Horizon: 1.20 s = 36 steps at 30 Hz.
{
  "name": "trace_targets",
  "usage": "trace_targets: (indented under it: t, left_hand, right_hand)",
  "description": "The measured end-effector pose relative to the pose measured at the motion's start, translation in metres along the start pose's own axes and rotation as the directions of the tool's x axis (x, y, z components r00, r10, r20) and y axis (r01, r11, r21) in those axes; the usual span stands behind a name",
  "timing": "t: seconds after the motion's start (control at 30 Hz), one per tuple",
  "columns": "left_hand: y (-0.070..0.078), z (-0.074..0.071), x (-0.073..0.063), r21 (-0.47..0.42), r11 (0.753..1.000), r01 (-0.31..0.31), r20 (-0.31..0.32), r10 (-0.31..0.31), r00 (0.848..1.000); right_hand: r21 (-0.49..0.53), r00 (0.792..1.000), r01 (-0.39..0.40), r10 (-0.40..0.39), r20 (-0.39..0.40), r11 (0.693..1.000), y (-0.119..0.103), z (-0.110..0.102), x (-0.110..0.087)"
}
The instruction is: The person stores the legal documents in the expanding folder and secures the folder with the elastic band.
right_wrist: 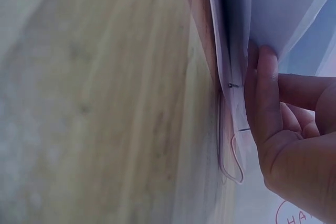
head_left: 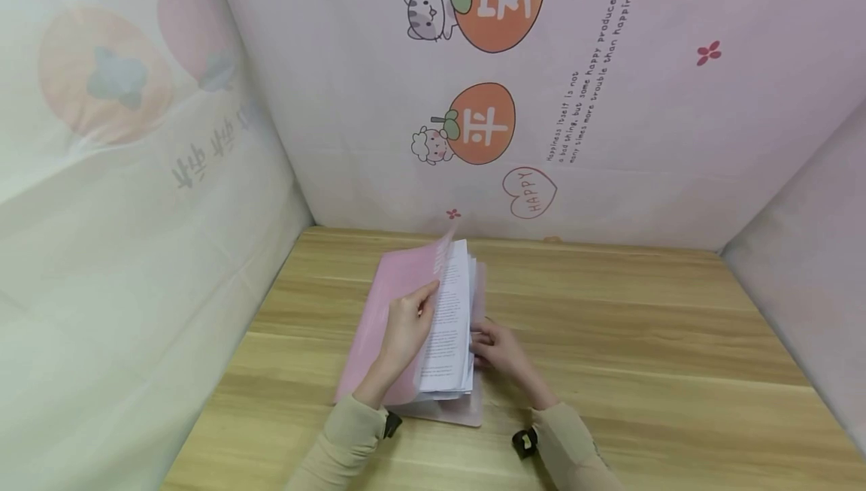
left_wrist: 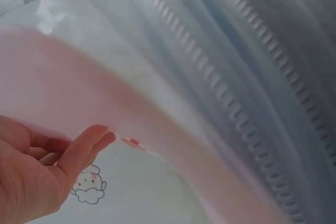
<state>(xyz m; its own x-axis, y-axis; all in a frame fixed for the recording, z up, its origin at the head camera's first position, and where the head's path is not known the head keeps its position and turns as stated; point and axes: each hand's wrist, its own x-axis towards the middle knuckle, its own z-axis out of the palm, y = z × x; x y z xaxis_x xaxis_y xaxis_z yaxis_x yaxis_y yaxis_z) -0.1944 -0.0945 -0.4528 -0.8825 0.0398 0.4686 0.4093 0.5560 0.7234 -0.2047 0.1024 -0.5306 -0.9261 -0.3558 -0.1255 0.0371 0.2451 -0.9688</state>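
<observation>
A pink translucent document folder point(head_left: 395, 273) lies on the wooden table, its front cover raised and bent back at the right side. Under the cover shows a stack of printed paper sheets point(head_left: 445, 325). My left hand point(head_left: 408, 322) pinches the cover's edge between thumb and fingers; the pink cover point(left_wrist: 63, 77) bows across the left wrist view, beside white toothed binding strips point(left_wrist: 220, 90). At the stack's right edge, my right hand point(head_left: 501, 348) holds the sheets with its fingertips. In the right wrist view, fingers point(right_wrist: 268, 82) lie against the stapled sheets point(right_wrist: 231, 51).
A thin elastic loop point(right_wrist: 233, 177) hangs at the folder's edge. Wooden tabletop point(head_left: 643, 340) extends to the right of the folder. Printed white cloth walls point(head_left: 609, 198) stand behind and at both sides. A black wrist camera point(head_left: 525, 443) sits by the right sleeve.
</observation>
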Motion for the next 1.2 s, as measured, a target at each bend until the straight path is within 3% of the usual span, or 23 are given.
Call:
trace_targets:
  t: [0.63,0.97,1.2]
  left_hand:
    - [0.001,0.002,0.0,-0.003,1.0,-0.001,0.023,0.001,1.0]
    - [0.001,0.014,0.0,0.023,1.0,-0.015,0.076,0.013,0.997]
    - [0.002,0.027,-0.002,0.131,0.988,-0.081,0.134,0.063,0.989]
  right_hand:
    - [0.016,0.997,0.051,-0.052,0.055,0.999,0.001,0.001,0.001]
    - [-0.034,0.998,-0.009,0.007,-0.058,0.999,-0.003,-0.017,-0.016]
    - [-0.006,0.99,-0.039,0.038,-0.138,0.999,-0.004,-0.033,-0.03]
